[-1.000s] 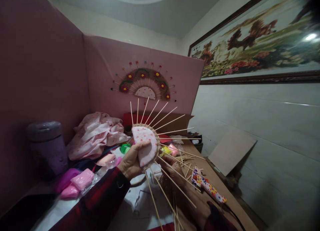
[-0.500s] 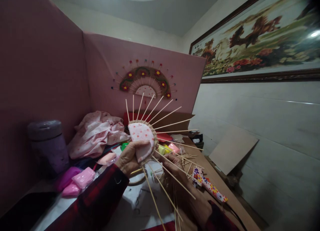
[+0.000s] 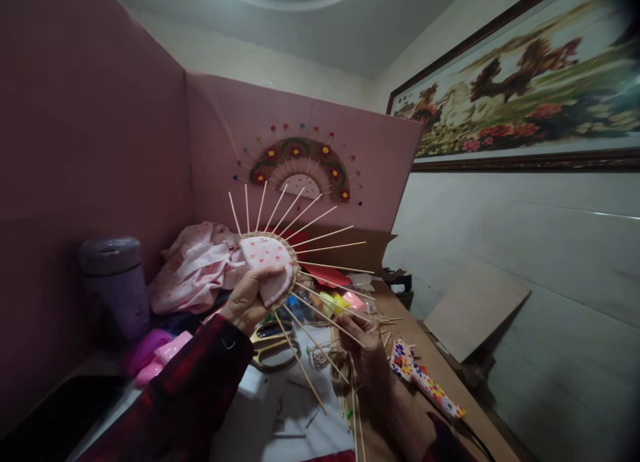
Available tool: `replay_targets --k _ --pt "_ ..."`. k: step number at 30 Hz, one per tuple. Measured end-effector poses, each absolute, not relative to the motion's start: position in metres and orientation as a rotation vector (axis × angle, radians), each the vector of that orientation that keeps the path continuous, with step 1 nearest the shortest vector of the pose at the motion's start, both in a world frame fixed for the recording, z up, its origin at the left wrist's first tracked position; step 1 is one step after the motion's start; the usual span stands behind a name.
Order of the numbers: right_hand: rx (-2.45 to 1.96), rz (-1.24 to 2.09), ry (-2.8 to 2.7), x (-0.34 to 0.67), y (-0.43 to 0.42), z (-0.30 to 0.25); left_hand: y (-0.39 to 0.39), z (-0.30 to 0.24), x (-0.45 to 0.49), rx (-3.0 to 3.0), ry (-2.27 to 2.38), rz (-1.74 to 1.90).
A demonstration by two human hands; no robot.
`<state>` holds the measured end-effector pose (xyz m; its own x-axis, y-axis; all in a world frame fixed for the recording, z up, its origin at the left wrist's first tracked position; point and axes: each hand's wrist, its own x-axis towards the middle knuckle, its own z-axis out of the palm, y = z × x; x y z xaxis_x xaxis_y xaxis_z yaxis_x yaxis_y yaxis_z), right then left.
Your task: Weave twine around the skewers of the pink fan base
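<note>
My left hand (image 3: 246,301) is closed around the lower side of a half-round fan piece (image 3: 264,257), its thumb pressed on the white cloth with red dots. A woven cord border runs along the curved edge, and thin wooden sticks (image 3: 330,247) spread out from it like rays. Below the lower right sticks, my right hand (image 3: 365,345) has its fingers pinched together close to the stick ends. What lies between those fingers is too small to make out. Under the fan piece are gold-handled scissors (image 3: 274,367) and a loose bundle of brown cord (image 3: 336,363).
A finished fan (image 3: 300,157) hangs on the pink board (image 3: 220,129). At left stand a purple tumbler (image 3: 114,295) and crumpled dotted cloth (image 3: 193,265). A flower-patterned glue gun (image 3: 425,379) with a cable lies right, near the table edge. Pink clay packs (image 3: 167,349) sit left.
My right hand has drawn away from the woven edge, down and to the right. The fan piece, held in my left hand, has shifted slightly left and up; the view has turned a little.
</note>
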<state>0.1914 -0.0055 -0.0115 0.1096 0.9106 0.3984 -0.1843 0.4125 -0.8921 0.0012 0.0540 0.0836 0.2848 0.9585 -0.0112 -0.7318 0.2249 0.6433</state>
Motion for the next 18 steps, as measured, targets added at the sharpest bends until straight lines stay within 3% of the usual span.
replay_targets --k 4,11,18 --pt "-0.763 0.955 -1.117 0.192 0.003 -0.013 0.063 0.082 -0.008 0.592 0.437 1.249" --pt "-0.878 0.622 -1.204 0.187 -0.004 -0.011 0.074 0.078 -0.018 0.609 0.451 1.32" --pt "-0.956 0.534 -1.359 0.188 -0.008 -0.008 0.07 0.084 -0.018 0.557 0.487 1.377"
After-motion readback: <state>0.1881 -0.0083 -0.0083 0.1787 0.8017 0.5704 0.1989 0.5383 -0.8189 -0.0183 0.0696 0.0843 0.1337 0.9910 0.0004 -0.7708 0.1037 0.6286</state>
